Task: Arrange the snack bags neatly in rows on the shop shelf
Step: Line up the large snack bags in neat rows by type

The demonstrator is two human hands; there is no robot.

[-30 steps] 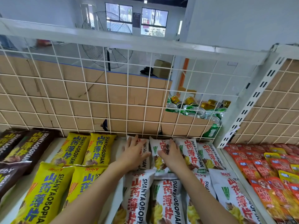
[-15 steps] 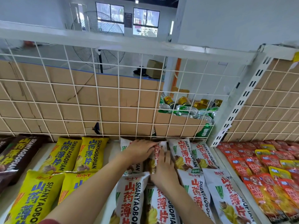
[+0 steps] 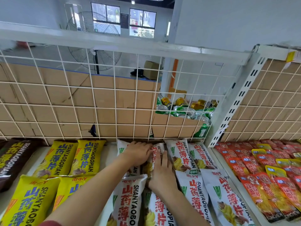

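The left grip (image 3: 138, 154) is clamped on a white snack bag (image 3: 157, 148) in the back row, with the fingers curled over the bag's upper left edge and the knuckles up. The right grip (image 3: 161, 172) lies flat on the lower part of the same bag, fingers straight and together, holding nothing. The bag lies on the shelf (image 3: 109, 154), its top end just below the wire grid (image 3: 97, 103). Just beside it on the right, two more white bags (image 3: 180, 158) lie side by side. Front-row white bags (image 3: 128, 201) lie partly under both forearms. To the left, apart from the white group, yellow bags (image 3: 88, 159) lie in two rows, with brown bags (image 3: 11, 162) beyond them. Red packets (image 3: 268, 173) fill the adjoining shelf section on the right. Behind the grid are cardboard (image 3: 48, 95) and drink cans (image 3: 187, 110).
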